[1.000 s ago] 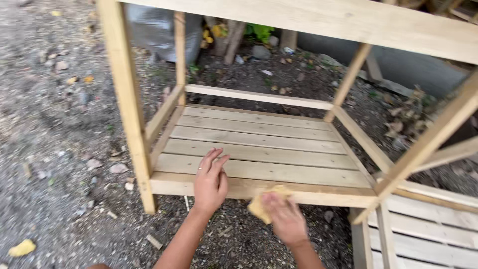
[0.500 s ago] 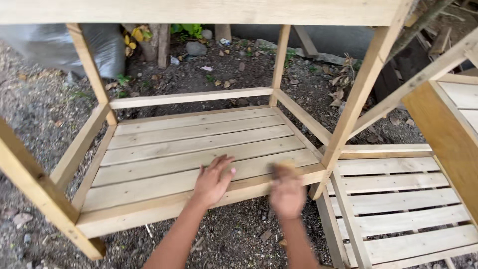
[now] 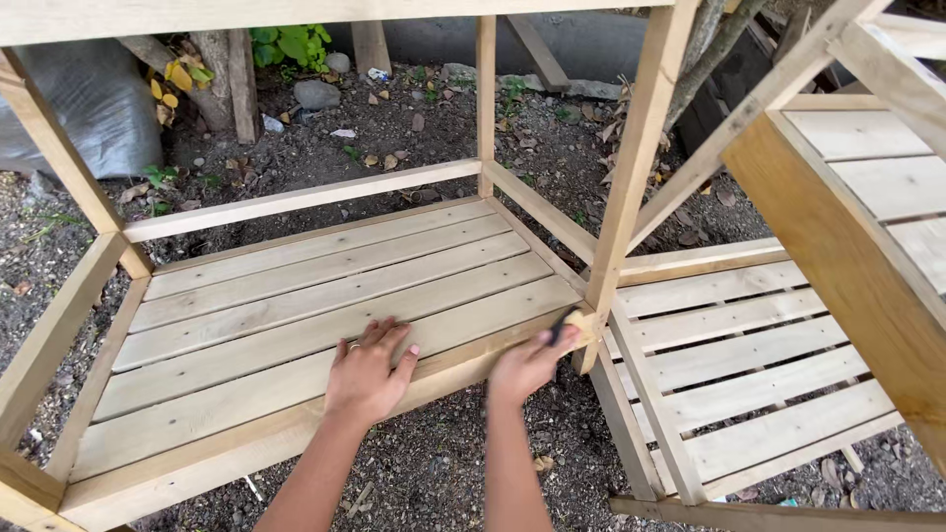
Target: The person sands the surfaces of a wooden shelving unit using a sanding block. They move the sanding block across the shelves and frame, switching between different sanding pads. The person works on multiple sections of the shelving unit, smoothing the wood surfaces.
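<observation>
– What's going on at that wooden frame (image 3: 641,167)?

– Left hand (image 3: 370,374) is flat on the near slat (image 3: 296,384). Right hand (image 3: 532,363) presses a small yellow pad (image 3: 581,323) against the post's base, gravel (image 3: 434,463) underneath.

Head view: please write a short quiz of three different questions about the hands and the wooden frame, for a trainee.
1. True or false: the left hand lies flat on the slatted shelf.
2. The right hand presses a yellowish pad against: A) the front rail near the upright post; B) the grey sack; C) the stone.
3. What covers the ground under the frame?

Key: 1. True. 2. A. 3. Dark soil and gravel with dry leaves.
</observation>
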Action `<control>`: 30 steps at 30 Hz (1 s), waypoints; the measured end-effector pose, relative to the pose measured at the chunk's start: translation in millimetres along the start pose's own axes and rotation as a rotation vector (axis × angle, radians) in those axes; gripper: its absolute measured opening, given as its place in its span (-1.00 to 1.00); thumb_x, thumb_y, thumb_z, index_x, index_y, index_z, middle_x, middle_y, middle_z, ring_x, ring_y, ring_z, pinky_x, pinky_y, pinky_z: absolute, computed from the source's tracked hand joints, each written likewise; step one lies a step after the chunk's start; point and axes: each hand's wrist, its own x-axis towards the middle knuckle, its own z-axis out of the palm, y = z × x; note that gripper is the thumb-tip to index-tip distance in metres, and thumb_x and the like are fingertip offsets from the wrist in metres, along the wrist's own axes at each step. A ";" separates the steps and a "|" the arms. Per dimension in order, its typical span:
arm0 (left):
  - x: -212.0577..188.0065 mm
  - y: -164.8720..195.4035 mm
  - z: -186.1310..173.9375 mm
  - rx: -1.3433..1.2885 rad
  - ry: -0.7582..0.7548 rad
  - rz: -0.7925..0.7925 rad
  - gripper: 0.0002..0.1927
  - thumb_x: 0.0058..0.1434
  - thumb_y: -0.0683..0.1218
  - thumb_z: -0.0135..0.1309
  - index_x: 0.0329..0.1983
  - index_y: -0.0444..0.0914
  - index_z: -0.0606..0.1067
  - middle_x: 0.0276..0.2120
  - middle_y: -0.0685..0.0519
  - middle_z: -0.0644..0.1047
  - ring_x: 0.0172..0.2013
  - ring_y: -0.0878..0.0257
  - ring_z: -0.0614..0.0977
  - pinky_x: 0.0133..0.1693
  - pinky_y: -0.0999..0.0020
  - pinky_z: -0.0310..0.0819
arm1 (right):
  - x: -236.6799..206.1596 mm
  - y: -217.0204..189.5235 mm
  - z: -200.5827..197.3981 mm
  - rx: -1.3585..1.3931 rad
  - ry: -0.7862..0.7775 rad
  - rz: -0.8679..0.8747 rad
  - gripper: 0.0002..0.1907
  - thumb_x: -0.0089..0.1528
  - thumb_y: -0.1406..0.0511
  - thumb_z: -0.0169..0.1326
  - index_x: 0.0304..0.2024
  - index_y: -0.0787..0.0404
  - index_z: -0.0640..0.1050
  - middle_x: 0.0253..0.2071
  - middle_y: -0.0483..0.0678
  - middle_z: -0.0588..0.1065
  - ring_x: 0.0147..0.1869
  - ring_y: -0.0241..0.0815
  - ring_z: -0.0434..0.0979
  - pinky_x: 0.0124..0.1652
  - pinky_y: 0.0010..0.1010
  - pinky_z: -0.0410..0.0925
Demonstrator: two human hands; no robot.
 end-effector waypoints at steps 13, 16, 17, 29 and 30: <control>2.8 -8.4 8.0 -0.064 0.070 -0.012 -0.49 0.33 0.19 -0.19 0.33 0.07 0.40 0.43 0.23 0.27 0.44 0.21 0.20 0.42 -0.05 -0.06 | -4.2 11.3 4.5 -0.004 -0.170 0.137 -0.35 0.45 0.32 -0.27 0.57 0.31 -0.06 0.37 0.40 0.28 0.39 0.29 0.32 0.33 -0.04 0.23; 4.1 -9.1 11.3 -0.067 0.069 -0.020 -0.49 0.33 0.19 -0.20 0.32 0.08 0.39 0.43 0.24 0.26 0.44 0.21 0.19 0.42 -0.04 -0.08 | 30.9 1.6 1.5 -0.007 -0.067 0.114 -0.39 0.47 0.30 -0.28 0.54 0.32 -0.02 0.37 0.35 0.32 0.38 0.24 0.38 0.37 -0.10 0.26; 4.6 -9.8 12.3 -0.070 0.070 -0.025 -0.50 0.34 0.19 -0.21 0.32 0.09 0.40 0.43 0.24 0.26 0.44 0.22 0.19 0.43 -0.03 -0.08 | 14.2 -6.1 -2.1 0.001 0.011 -0.064 -0.43 0.48 0.30 -0.27 0.48 0.42 0.03 0.43 0.33 0.24 0.46 0.17 0.33 0.43 -0.14 0.21; 20.3 -34.2 25.0 -0.215 -0.065 -0.059 -0.43 0.36 0.29 -0.37 0.39 0.20 0.35 0.49 0.37 0.14 0.51 0.36 0.02 0.48 0.07 -0.28 | 41.6 19.5 -3.8 -0.034 -0.087 0.404 -0.41 0.46 0.20 -0.24 0.52 0.23 0.14 0.18 0.37 0.49 0.21 0.20 0.53 0.19 -0.10 0.38; 20.8 -34.4 26.3 -0.215 -0.068 -0.069 -0.43 0.36 0.29 -0.36 0.38 0.20 0.36 0.49 0.38 0.14 0.51 0.36 0.02 0.48 0.07 -0.28 | 33.4 19.7 -2.4 0.006 -0.055 0.247 -0.43 0.46 0.22 -0.23 0.50 0.28 0.15 0.28 0.32 0.43 0.29 0.11 0.49 0.26 -0.18 0.34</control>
